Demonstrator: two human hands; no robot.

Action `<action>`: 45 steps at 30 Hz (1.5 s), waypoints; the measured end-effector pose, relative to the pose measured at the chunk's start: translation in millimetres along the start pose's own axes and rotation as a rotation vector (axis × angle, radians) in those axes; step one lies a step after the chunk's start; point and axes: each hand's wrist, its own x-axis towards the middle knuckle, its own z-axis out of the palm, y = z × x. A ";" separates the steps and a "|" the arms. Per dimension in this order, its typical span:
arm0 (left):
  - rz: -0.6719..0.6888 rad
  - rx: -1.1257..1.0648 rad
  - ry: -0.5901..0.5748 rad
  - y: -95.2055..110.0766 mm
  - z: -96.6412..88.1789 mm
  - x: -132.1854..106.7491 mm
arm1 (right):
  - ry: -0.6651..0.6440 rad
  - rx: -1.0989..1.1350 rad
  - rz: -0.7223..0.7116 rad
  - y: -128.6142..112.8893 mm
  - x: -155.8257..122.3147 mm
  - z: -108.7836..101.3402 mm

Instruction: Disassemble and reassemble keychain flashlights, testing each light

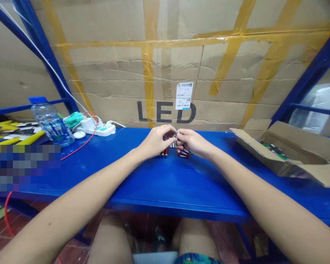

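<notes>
One big cardboard wall, crossed by yellow tape and printed "LED", stands behind a blue table. On the table's right side sits an open carton, its flaps spread and a few green and dark things inside. A bottle with a blue cap stands at the far left, tilted in view. Near the table's middle, towards the back, the person's two hands meet, fingertips close together. The left hand is curled, its thumb and fingers bent inward; whether it grips anything cannot be told. The right hand pinches a small shiny piece, too small to make out, between both hands and above the table. Right of the bottle lies a white power strip with plugs in it. Dark red tubes lie under the left hand, a red clip under the right. Tiny silver beads show between them.
</notes>
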 end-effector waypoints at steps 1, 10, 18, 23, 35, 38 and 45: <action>-0.001 0.011 0.021 -1.6 0.8 -0.6 | -0.016 -0.001 -0.005 0.8 -0.2 0.0; -0.085 -0.034 0.051 -15.4 -0.4 -0.8 | 0.148 -0.802 -0.342 9.9 0.2 -2.4; -0.132 -0.171 0.059 -13.7 3.6 -2.4 | 0.116 -1.005 -0.403 8.0 -3.7 1.2; -0.162 -0.242 0.059 -15.5 7.7 -3.2 | 0.148 -1.085 -0.375 9.5 -4.1 4.1; -0.237 -0.372 0.086 -13.5 11.6 -1.5 | 0.199 -0.973 -0.315 10.3 -2.9 8.4; -0.315 -0.475 0.071 -10.2 13.9 -0.9 | 0.201 -0.925 -0.310 10.5 -2.3 8.1; -0.370 -0.447 0.048 -12.3 4.4 4.1 | 0.235 -0.864 -0.322 10.7 2.2 -2.5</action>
